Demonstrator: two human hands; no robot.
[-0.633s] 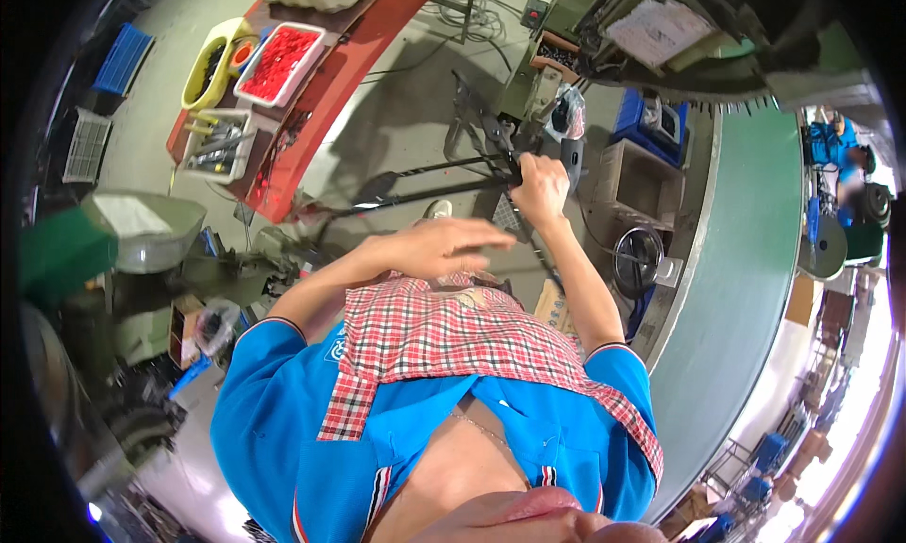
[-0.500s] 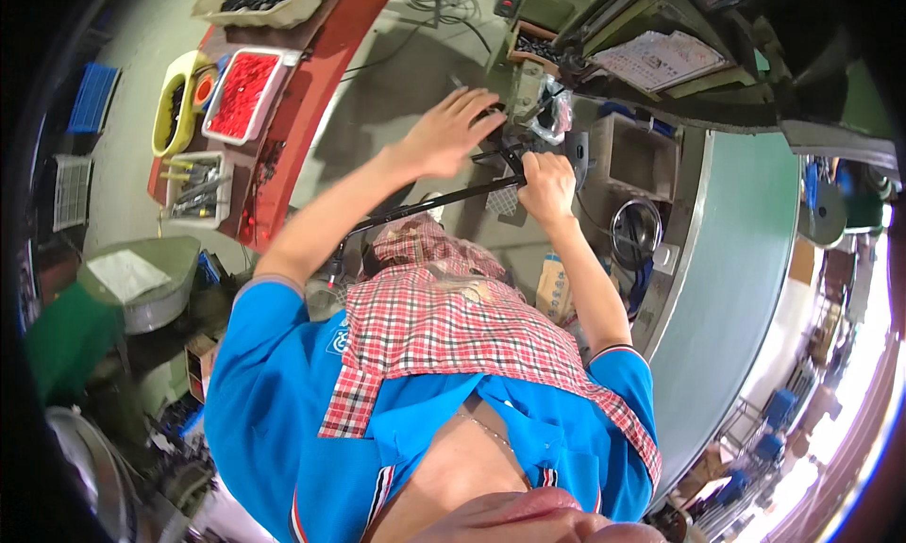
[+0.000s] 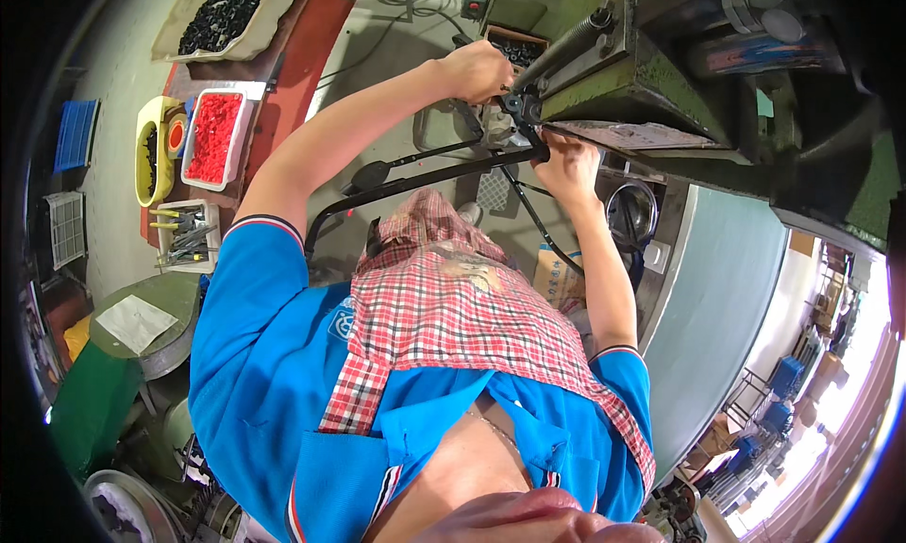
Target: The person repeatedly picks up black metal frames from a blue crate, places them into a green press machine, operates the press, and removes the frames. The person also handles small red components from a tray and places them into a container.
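Observation:
A black tubular metal frame [image 3: 425,177] with a bent bar and thinner rods spans the space in front of me, its joined end against the green machine [image 3: 613,100]. My right hand [image 3: 569,168] is closed around that joined end, just below the machine's edge. My left hand [image 3: 477,72] is closed too, fingers curled beside a black fitting [image 3: 518,102] at the top of the frame. What the left fingers hold is hidden behind the hand. A black pad-like piece [image 3: 369,175] sits at the far end of a thin rod.
To the left, a red-edged bench [image 3: 311,57] carries a white tray of red parts [image 3: 215,137], a yellow bin [image 3: 151,151], a tray of tools [image 3: 189,241] and a container of black parts [image 3: 226,15]. A green-topped table [image 3: 717,269] stands right. A round stool [image 3: 146,317] is lower left.
My left hand has moved up and forward, its spread fingers now curled closed. The black frame has come up against the machine with my right hand still gripping it. The view has shifted.

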